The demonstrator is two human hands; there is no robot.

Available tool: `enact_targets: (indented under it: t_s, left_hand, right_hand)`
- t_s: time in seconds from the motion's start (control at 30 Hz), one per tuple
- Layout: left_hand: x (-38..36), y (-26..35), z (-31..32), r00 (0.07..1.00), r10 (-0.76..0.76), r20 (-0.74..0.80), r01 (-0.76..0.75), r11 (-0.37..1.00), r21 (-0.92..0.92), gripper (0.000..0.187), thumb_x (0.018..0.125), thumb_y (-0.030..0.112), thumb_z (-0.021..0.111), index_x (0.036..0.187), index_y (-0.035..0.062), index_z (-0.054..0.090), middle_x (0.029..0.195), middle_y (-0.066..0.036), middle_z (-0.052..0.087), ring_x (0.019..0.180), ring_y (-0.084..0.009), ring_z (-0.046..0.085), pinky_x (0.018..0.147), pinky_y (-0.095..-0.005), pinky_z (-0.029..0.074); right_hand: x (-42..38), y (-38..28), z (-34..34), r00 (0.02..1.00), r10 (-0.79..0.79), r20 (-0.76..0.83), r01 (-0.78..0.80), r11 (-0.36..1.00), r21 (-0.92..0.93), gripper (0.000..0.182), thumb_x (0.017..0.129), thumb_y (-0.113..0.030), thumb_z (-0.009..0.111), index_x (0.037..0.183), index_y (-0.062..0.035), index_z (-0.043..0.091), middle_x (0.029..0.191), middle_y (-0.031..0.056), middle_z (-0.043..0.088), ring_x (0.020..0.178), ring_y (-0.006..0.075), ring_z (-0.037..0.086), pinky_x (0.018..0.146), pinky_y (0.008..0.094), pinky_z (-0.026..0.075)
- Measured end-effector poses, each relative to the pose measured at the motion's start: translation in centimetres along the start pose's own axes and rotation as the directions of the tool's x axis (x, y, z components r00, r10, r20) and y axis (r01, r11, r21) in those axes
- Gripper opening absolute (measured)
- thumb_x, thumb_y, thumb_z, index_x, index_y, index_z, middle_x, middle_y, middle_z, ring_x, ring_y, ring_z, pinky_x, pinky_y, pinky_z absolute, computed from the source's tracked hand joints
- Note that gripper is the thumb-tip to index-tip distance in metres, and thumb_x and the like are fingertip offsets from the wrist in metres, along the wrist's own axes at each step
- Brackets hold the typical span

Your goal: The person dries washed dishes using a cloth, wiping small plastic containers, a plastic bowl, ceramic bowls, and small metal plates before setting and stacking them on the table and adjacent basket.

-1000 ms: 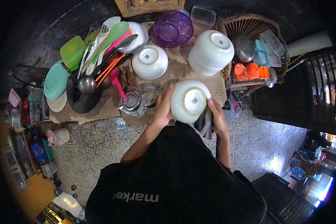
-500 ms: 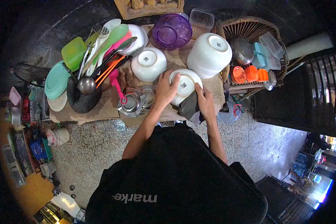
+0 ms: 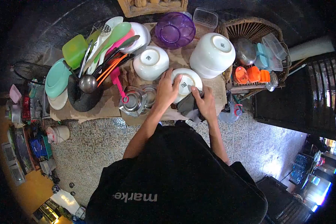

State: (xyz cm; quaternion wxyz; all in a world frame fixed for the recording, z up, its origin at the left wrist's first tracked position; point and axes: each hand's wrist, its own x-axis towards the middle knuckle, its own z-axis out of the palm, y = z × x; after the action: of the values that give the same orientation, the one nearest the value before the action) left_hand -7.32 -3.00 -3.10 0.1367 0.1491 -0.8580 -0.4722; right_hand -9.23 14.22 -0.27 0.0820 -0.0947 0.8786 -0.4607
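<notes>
A white bowl (image 3: 182,74), bottom side facing up with a dark stamp on its base, is held between both hands. My left hand (image 3: 168,89) grips its left side, thumb on the base. My right hand (image 3: 206,102) has a dark grey cloth (image 3: 189,105) bunched in it, pressed against the bowl's lower right, thumb near the base ring. Just behind stands another upturned white bowl (image 3: 151,69). To the right is a stack of larger upturned white bowls (image 3: 209,58). A purple glass-like bowl (image 3: 174,33) sits at the back.
Spatulas and ladles, including a pink-handled utensil (image 3: 117,82), lie at left near a stone mortar (image 3: 84,99) and a teal plate (image 3: 58,80). Small metal bowls (image 3: 132,100) sit by my left forearm. A wicker basket (image 3: 227,28) holding orange containers (image 3: 254,74) stands at right.
My right thumb has moved left onto the bowl's base, and the right hand with the cloth has shifted slightly. The view has tilted a little; the left hand keeps its grip.
</notes>
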Motion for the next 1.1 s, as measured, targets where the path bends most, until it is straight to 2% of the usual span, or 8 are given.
enact_targets:
  t_s: [0.27,0.43,0.6,0.8,0.9,1.0,1.03,1.1]
  left_hand:
    - [0.1,0.3,-0.6,0.971,0.201,-0.129,-0.212,0.974,-0.074,0.033,0.092,0.017,0.06,0.113,-0.0082,0.058,0.108,-0.024,0.064,0.098,-0.0392,0.063,0.085,-0.0416,0.05]
    - [-0.7,0.7,-2.0,0.987,0.107,-0.119,-0.121,0.985,-0.121,0.029,0.091,0.017,0.061,0.11,-0.0052,0.06,0.11,-0.021,0.065,0.097,-0.0372,0.064,0.083,-0.0408,0.051]
    - [-1.5,0.5,-3.9,0.954,0.246,-0.172,-0.268,0.956,-0.12,0.024,0.092,0.015,0.058,0.11,-0.0014,0.06,0.107,-0.019,0.066,0.095,-0.0352,0.066,0.082,-0.0385,0.051]
    - [-5.6,0.7,-9.7,0.999,0.029,-0.044,-0.043,0.926,-0.376,0.021,0.092,0.014,0.06,0.107,-0.0004,0.061,0.095,-0.015,0.068,0.081,-0.0263,0.068,0.075,-0.0347,0.053]
    - [-8.3,-1.1,-12.8,0.996,-0.029,-0.08,0.02,0.992,-0.121,0.025,0.088,0.017,0.065,0.109,0.0019,0.062,0.095,-0.012,0.066,0.081,-0.0275,0.064,0.077,-0.0368,0.051]
    - [-9.9,-2.3,-14.2,0.961,0.277,-0.021,-0.264,0.933,0.243,0.038,0.08,0.019,0.072,0.113,0.0052,0.061,0.106,-0.011,0.062,0.095,-0.0303,0.058,0.086,-0.0406,0.046]
    - [-10.4,-2.2,-14.6,0.976,0.201,0.09,-0.219,0.93,0.295,0.052,0.073,0.019,0.075,0.12,0.0079,0.058,0.118,-0.01,0.056,0.112,-0.0312,0.05,0.095,-0.0436,0.039]
    - [-10.8,-2.7,-14.9,0.971,0.215,0.106,-0.239,0.905,0.351,0.055,0.073,0.017,0.075,0.124,0.0076,0.056,0.119,-0.01,0.055,0.114,-0.031,0.049,0.096,-0.0439,0.039]
  right_hand:
    - [-0.1,0.7,1.6,0.991,-0.067,-0.112,0.064,0.998,-0.024,0.063,0.084,-0.043,0.069,0.125,0.0039,0.056,0.11,0.0261,0.053,0.106,0.0384,0.054,0.09,0.0438,0.044]
    - [-0.1,2.0,2.2,0.97,-0.137,-0.2,0.132,0.991,-0.036,0.056,0.085,-0.037,0.07,0.121,0.0038,0.055,0.11,0.0248,0.054,0.103,0.037,0.055,0.089,0.0429,0.043]
    - [-0.3,2.1,2.2,0.966,-0.132,-0.222,0.129,0.991,-0.029,0.044,0.091,-0.032,0.065,0.118,0.0021,0.055,0.108,0.0208,0.055,0.101,0.0308,0.054,0.09,0.0399,0.042]
    - [-1.1,-0.6,1.2,0.926,-0.134,-0.352,0.143,0.99,0.0,0.03,0.09,-0.023,0.064,0.108,0.001,0.06,0.087,0.0142,0.059,0.078,0.0215,0.055,0.07,0.0356,0.045]
    - [-2.4,-3.8,0.1,0.976,-0.151,-0.159,0.144,0.988,-0.052,0.017,0.086,-0.02,0.064,0.089,-0.0035,0.069,0.055,0.0107,0.057,0.048,0.0195,0.055,0.049,0.0361,0.045]
    - [-3.5,-6.6,1.2,0.982,-0.037,0.186,0.061,0.99,-0.127,0.019,0.085,-0.02,0.065,0.085,-0.0024,0.07,0.061,0.0183,0.063,0.056,0.0271,0.064,0.056,0.0384,0.049]
    - [-3.7,-6.2,2.3,0.968,-0.128,0.214,0.152,0.983,-0.101,0.024,0.084,-0.025,0.066,0.083,-0.0014,0.071,0.071,0.0233,0.066,0.064,0.037,0.066,0.062,0.0437,0.052]
    - [-4.0,-6.0,4.1,0.947,-0.148,0.287,0.209,0.957,-0.199,0.027,0.083,-0.027,0.066,0.083,-0.0007,0.07,0.072,0.024,0.065,0.067,0.0394,0.066,0.064,0.0458,0.052]
